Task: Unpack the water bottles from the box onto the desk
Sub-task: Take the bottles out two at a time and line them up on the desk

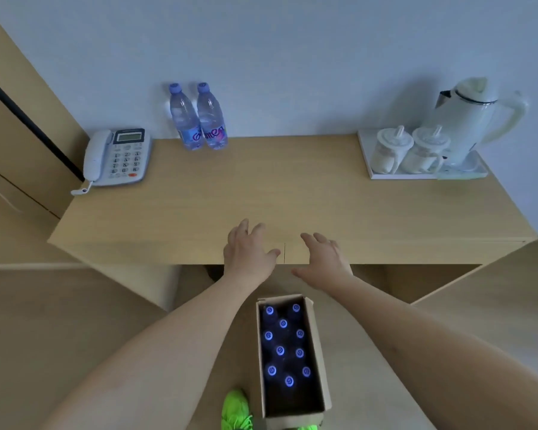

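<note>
Two clear water bottles (199,117) with blue caps stand side by side against the wall at the back of the wooden desk (218,193). On the floor below the desk's front edge sits an open cardboard box (316,342) holding several upright bottles (281,350), seen as blue caps. My left hand (247,254) and my right hand (323,260) hover empty over the desk's front edge, fingers spread, above and beyond the box.
A white desk phone (117,156) lies at the desk's back left. A tray (367,162) at the back right carries two lidded mugs (409,150) and a white kettle (472,119). A bright green shoe (235,409) shows left of the box. A wooden cabinet flanks the left.
</note>
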Demonstrator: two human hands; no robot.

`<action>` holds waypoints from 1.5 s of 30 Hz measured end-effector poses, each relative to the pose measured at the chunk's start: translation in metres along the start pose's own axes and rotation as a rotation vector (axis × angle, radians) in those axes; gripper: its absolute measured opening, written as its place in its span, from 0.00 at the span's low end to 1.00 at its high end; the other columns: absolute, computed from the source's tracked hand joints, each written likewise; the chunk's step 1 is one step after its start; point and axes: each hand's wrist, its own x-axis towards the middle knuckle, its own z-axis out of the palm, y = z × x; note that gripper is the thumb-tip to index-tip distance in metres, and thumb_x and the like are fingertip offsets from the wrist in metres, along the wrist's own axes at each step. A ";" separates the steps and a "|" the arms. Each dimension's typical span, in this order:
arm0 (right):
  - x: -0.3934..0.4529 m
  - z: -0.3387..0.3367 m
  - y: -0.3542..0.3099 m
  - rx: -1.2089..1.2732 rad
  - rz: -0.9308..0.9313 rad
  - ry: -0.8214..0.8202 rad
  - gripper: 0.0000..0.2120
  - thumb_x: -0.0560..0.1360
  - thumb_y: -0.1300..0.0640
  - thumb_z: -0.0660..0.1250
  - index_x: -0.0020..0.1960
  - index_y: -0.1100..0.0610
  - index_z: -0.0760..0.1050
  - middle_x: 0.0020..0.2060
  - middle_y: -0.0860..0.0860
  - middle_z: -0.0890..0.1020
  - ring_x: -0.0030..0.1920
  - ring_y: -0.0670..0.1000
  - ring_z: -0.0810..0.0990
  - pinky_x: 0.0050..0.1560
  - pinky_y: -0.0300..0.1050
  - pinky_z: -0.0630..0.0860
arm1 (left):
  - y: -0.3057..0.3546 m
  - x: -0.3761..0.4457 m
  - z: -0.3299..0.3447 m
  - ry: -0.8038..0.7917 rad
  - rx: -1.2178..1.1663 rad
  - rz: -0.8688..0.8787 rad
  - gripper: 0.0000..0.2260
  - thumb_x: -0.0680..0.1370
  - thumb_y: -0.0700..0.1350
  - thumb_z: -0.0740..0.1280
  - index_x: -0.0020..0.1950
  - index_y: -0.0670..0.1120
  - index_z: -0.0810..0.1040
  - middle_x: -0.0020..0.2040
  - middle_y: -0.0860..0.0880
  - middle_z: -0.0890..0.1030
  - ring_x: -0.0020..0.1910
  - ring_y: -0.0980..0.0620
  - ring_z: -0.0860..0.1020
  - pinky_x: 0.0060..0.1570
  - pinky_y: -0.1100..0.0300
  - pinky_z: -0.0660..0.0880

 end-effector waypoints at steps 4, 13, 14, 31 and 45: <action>-0.012 0.044 0.016 0.042 0.028 -0.018 0.37 0.70 0.46 0.71 0.76 0.50 0.60 0.74 0.52 0.65 0.72 0.57 0.63 0.69 0.53 0.66 | -0.023 -0.012 0.043 -0.060 -0.004 0.000 0.29 0.77 0.57 0.66 0.75 0.49 0.65 0.78 0.42 0.57 0.77 0.42 0.55 0.72 0.46 0.62; -0.031 0.170 0.069 0.042 0.190 -0.175 0.39 0.68 0.42 0.72 0.74 0.50 0.62 0.68 0.51 0.71 0.65 0.58 0.70 0.63 0.52 0.71 | -0.097 -0.047 0.164 -0.256 0.036 -0.031 0.28 0.76 0.55 0.68 0.73 0.49 0.68 0.77 0.43 0.61 0.75 0.42 0.59 0.71 0.48 0.63; -0.034 0.186 0.076 0.039 0.209 -0.196 0.39 0.68 0.42 0.72 0.73 0.50 0.62 0.66 0.51 0.72 0.64 0.59 0.71 0.63 0.52 0.71 | -0.106 -0.050 0.179 -0.276 0.039 -0.036 0.28 0.75 0.55 0.69 0.73 0.49 0.68 0.76 0.43 0.62 0.74 0.42 0.60 0.70 0.48 0.64; -0.050 0.469 0.185 0.043 0.367 -0.440 0.41 0.67 0.42 0.74 0.74 0.51 0.61 0.70 0.51 0.69 0.67 0.58 0.70 0.64 0.53 0.71 | -0.240 -0.090 0.446 -0.504 -0.031 -0.136 0.30 0.69 0.50 0.75 0.68 0.45 0.72 0.73 0.40 0.66 0.70 0.40 0.68 0.65 0.51 0.67; -0.017 0.613 0.238 0.104 0.282 -0.398 0.46 0.66 0.47 0.77 0.76 0.52 0.57 0.74 0.48 0.62 0.68 0.56 0.71 0.63 0.50 0.72 | -0.279 -0.058 0.552 -0.480 0.572 0.263 0.19 0.67 0.41 0.71 0.57 0.49 0.76 0.54 0.48 0.76 0.60 0.44 0.70 0.39 0.55 0.67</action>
